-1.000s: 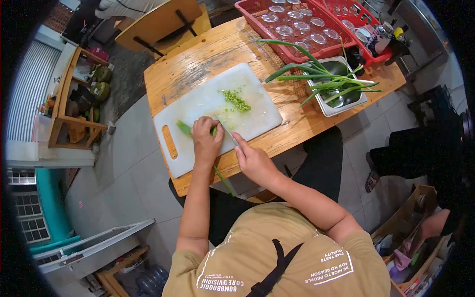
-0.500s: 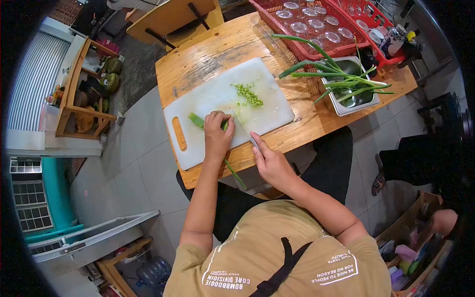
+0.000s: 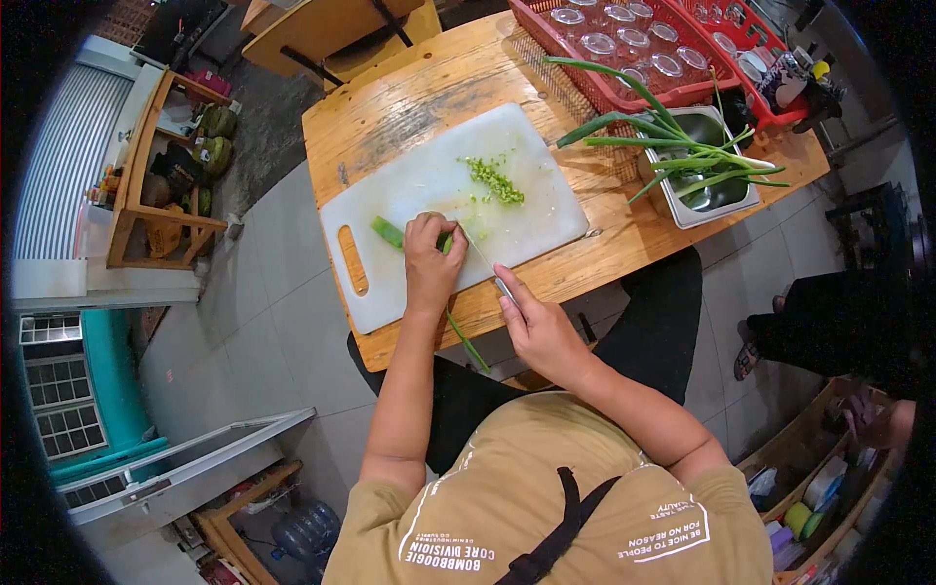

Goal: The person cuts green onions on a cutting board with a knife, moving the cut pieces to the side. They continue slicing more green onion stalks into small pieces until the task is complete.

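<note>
On the white cutting board (image 3: 390, 283), my left hand (image 3: 430, 255) is closed over green onion (image 3: 387, 231). One piece pokes out to the left of the fingers, and a thin leaf (image 3: 469, 346) hangs past the board's near edge. My right hand (image 3: 538, 330) grips the handle of a knife (image 3: 480, 255), its blade beside my left fingertips. Whether the edge touches the onion is hidden. Chopped green onion (image 3: 495, 182) lies in a small pile farther up the board.
Whole green onions (image 3: 697, 154) rest across a metal container (image 3: 712, 210) at the table's right. Behind it stand a red crate of upturned glasses (image 3: 624, 49) and another red basket (image 3: 770, 58). A person in dark trousers (image 3: 809, 317) is at the far right, near a wooden bin (image 3: 829, 487).
My hands and the knife stay in nearly the same place over the board. The view has shifted slightly. At the right, the other person's hand and foot have moved.
</note>
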{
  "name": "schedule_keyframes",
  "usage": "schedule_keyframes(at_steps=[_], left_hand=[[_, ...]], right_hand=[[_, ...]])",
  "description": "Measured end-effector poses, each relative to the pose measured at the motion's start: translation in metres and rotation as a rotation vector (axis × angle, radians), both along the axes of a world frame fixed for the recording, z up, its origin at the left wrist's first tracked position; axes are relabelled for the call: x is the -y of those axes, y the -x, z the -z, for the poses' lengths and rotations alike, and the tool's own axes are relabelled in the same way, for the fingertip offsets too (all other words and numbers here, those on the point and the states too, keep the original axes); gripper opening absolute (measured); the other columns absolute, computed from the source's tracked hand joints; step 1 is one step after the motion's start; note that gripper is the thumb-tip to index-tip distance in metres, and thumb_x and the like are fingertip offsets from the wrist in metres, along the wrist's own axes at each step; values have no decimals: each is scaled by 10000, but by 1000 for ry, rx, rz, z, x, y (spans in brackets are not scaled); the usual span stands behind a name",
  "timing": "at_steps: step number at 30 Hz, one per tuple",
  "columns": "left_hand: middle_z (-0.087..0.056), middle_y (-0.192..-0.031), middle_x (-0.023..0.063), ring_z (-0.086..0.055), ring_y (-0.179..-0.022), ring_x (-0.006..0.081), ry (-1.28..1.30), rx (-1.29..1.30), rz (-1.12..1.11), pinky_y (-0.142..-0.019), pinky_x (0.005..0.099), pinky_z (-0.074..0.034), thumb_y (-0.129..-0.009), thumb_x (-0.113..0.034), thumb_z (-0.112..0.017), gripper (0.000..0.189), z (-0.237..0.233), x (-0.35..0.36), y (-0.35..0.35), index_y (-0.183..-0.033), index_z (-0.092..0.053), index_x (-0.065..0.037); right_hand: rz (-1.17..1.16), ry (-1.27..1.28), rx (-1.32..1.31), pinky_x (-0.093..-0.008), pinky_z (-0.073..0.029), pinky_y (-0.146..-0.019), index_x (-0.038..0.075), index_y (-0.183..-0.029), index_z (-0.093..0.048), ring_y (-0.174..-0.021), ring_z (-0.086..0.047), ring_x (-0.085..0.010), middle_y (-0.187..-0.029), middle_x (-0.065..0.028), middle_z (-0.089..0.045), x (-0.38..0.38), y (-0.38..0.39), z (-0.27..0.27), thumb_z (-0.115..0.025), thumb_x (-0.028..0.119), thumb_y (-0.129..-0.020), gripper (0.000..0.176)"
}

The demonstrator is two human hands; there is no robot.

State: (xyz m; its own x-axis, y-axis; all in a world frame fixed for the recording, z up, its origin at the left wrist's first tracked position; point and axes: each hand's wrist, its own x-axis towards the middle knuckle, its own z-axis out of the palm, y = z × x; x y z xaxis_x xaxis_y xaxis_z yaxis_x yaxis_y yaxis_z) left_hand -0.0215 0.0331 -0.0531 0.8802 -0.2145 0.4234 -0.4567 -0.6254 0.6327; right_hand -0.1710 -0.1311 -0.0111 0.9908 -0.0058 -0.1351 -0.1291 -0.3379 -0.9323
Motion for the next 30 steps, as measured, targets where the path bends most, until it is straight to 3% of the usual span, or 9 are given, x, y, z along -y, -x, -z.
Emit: schedule_keyframes(at_steps=[15,17,30], left_hand=[[-661,-1005,122,-615,-992,343,35,-8,22,-935,450,-491,-885,-74,-765,117,2,0,-1,-938,-680,-14],[-695,-1021,144,-647,-1011,342,28,-28,17,-925,431,-517,-879,-48,-785,109,-1,0,-1,-928,-701,0],[-670,-974,136,-636,-967,339,6,19,10,-896,435,-517,-882,-34,-770,123,4,1,-1,-913,-653,-8]], right_hand=[[15,-31,10,-394,-527,-688,120,-1644,-465,-642,-602,-263,-735,-155,-607,0,-2,8,-554,190,-1146,510],[7,-20,41,-559,-513,-661,112,-1591,-495,-709,-670,-514,-759,-304,-655,-1,-10,10,-552,221,-1129,479],[49,-39,-13,-531,-505,-646,96,-1582,-510,-695,-666,-496,-748,-301,-638,3,-5,-2,-551,218,-1134,466]])
